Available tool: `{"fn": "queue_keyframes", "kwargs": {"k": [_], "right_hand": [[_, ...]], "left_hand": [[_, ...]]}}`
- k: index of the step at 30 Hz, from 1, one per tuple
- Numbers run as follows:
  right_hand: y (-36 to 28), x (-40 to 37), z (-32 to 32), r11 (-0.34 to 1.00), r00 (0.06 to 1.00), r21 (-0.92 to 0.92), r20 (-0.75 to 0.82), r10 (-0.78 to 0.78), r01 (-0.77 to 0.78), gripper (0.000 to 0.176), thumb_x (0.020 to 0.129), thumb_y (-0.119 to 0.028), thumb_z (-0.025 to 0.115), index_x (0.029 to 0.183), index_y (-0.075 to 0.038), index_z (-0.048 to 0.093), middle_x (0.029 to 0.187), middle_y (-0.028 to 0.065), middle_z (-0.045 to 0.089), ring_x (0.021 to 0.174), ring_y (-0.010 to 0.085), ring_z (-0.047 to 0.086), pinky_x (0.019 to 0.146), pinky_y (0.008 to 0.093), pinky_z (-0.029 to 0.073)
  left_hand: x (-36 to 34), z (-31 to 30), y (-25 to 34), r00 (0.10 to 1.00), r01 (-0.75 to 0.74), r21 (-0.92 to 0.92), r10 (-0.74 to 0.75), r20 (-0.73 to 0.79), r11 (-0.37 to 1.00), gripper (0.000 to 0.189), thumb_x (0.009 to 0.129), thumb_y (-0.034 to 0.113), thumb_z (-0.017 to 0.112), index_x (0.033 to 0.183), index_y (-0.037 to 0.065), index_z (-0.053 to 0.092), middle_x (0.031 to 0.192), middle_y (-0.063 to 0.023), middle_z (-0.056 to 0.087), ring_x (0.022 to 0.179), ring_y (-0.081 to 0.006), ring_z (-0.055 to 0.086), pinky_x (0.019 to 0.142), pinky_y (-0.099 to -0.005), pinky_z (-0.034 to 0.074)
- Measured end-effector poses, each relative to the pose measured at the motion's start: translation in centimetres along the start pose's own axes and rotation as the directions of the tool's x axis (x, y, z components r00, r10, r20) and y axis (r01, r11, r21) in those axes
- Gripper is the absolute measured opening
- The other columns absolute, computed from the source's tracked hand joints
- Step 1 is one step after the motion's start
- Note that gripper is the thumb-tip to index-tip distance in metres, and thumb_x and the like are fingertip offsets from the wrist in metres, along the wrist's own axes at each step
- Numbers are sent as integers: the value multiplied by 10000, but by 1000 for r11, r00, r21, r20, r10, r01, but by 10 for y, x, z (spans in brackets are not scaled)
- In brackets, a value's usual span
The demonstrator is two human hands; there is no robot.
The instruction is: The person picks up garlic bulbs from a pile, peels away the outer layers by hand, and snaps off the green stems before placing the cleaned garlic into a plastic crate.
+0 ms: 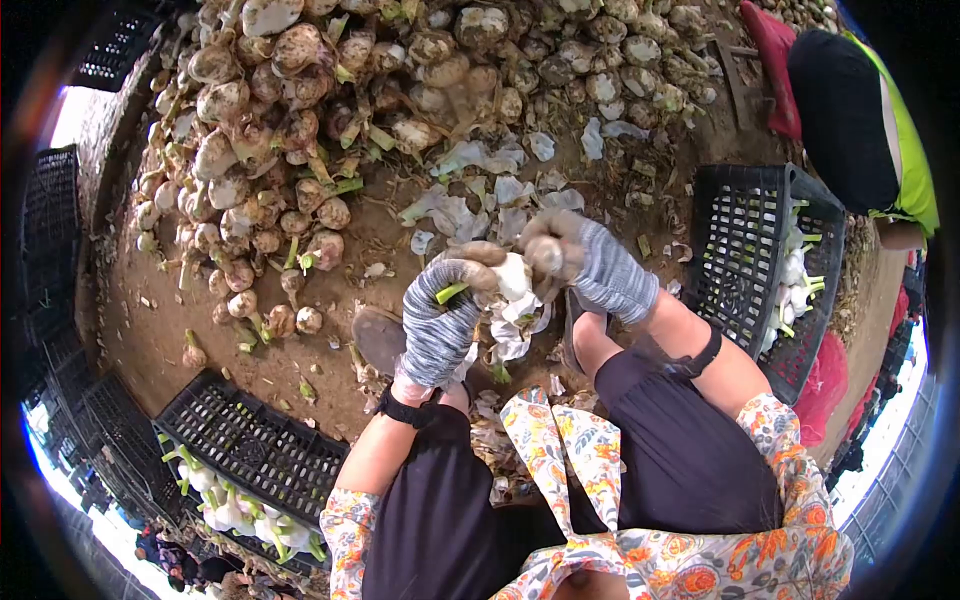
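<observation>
Both hands wear grey knit gloves with brown, soiled fingers. My left hand [445, 308] is wrapped round a white garlic bulb [513, 278], and its cut green stem sticks out at the left of the palm. Against the bulb's right side, my right hand [580, 258] has its fingers curled together; it is slightly blurred, and what they pinch is too unclear to name. Loose white skins [512, 338] hang or lie just below the bulb, between the two feet.
A large heap of soiled garlic bulbs [300, 130] fills the top. Black crates with white garlic stand at right [740, 250] and lower left [255, 445]. Peeled skins [480, 200] litter the ground ahead. Another person [850, 120] is at upper right, near a red sack [770, 60].
</observation>
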State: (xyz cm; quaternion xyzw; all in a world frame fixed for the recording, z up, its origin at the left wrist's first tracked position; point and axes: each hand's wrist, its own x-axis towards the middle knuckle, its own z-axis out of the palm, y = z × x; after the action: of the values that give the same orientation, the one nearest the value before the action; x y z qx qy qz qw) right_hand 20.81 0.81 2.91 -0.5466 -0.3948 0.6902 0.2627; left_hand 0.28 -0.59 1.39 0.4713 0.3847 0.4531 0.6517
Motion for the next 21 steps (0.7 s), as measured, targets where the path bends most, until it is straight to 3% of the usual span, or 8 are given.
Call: {"fn": "queue_keyframes", "kwargs": {"k": [2,6,9,11,12,14,17,21], "right_hand": [[9,2,-1,984,983,102,96,-157,147,212,861,-131,593,1030,-9,556,949,48,598,866,126,591,781,280,511],[-7,-4,-5,999,983,29,182,-19,14,278,885,-251,577,1035,-17,571,901,43,616,849,125,591,764,262,489],[0,-2,-8,981,987,-136,103,-125,138,276,845,-272,615,968,-25,602,792,67,627,752,109,575,674,283,475],[6,0,-5,970,993,-224,96,-75,95,269,838,-256,619,980,-28,602,806,69,628,764,110,574,677,285,477],[2,2,-1,949,996,-311,88,-25,51,265,832,-240,623,992,-31,602,820,71,628,776,111,573,679,287,478],[-3,1,1,959,993,-269,102,-61,87,269,841,-229,624,1002,-15,594,858,67,626,813,109,578,703,276,485],[-12,-7,-1,988,989,124,131,71,-88,269,859,-205,616,1019,9,581,922,68,622,857,112,584,801,280,491],[-16,-8,0,998,999,-53,33,39,-37,224,837,-160,630,978,4,572,890,28,588,847,92,541,768,280,463]], "left_hand": [[-2,0,-2,1000,23,-47,-22,11,999,100,779,-28,613,846,41,582,1062,-104,606,957,-182,578,840,-296,457],[-5,-5,-9,985,147,-269,-165,-46,952,79,785,37,634,844,39,582,1071,-109,603,978,-175,571,845,-299,455],[-4,-3,-9,997,73,-217,-77,-10,974,99,784,-14,615,859,43,584,1061,-113,609,957,-184,583,829,-301,466],[-2,1,2,999,-27,102,23,34,994,147,775,-80,584,857,42,587,1039,-120,620,916,-189,601,797,-296,481],[0,2,6,999,-27,102,24,35,994,147,775,-80,584,857,42,587,1039,-120,620,916,-189,601,797,-296,481],[1,3,11,990,-129,222,114,80,966,188,759,-130,559,839,37,593,1021,-125,629,885,-188,612,772,-289,491],[2,2,15,998,-55,166,50,31,985,178,754,-129,553,824,29,594,1017,-124,630,892,-192,613,776,-286,489],[2,0,10,996,-86,200,80,40,976,161,752,-122,555,807,26,587,1012,-113,632,911,-191,609,784,-278,484]]}}
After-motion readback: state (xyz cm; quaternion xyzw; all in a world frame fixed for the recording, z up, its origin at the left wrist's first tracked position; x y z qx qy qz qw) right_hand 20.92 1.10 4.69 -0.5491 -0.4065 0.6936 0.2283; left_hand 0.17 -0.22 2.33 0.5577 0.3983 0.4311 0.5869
